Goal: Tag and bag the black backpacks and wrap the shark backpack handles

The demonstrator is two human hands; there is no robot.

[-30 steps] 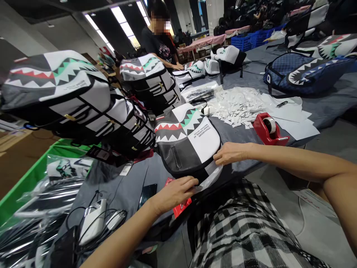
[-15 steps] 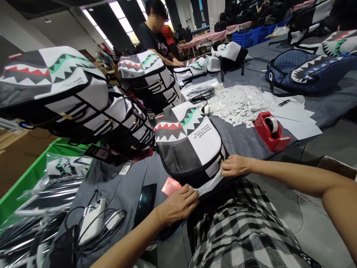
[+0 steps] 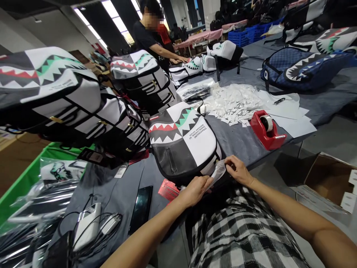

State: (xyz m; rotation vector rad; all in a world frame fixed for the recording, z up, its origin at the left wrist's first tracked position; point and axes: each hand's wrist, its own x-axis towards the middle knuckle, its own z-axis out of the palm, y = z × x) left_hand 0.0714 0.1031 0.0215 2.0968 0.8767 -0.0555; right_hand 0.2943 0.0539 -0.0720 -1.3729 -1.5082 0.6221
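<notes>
A backpack (image 3: 182, 143) with a printed shark mouth, red and green bands and black lettering lies at the table's front edge. Along its near side runs a crumpled piece of translucent plastic film (image 3: 218, 172). My left hand (image 3: 196, 189) is closed on the film's lower end, its fingers curled over the bag's near edge. At the upper end, the fingertips of my right hand (image 3: 238, 171) pinch the film beside the bag's right corner. A red tag (image 3: 168, 190) sticks out to the left of my left hand. The bag's underside is hidden.
Stacked backpacks (image 3: 64, 96) stand at left, above a green crate (image 3: 26, 176) of wrapped bags. A phone (image 3: 141, 208) and a cabled white power bank (image 3: 88, 225) lie nearby. A red tape dispenser (image 3: 266, 130) sits right of small white packets (image 3: 237, 106). Across the table, a person (image 3: 152, 39) handles bags.
My hands have come closer together, and the film between them is now bunched instead of stretched. My left hand moved up and right. The view has shifted slightly.
</notes>
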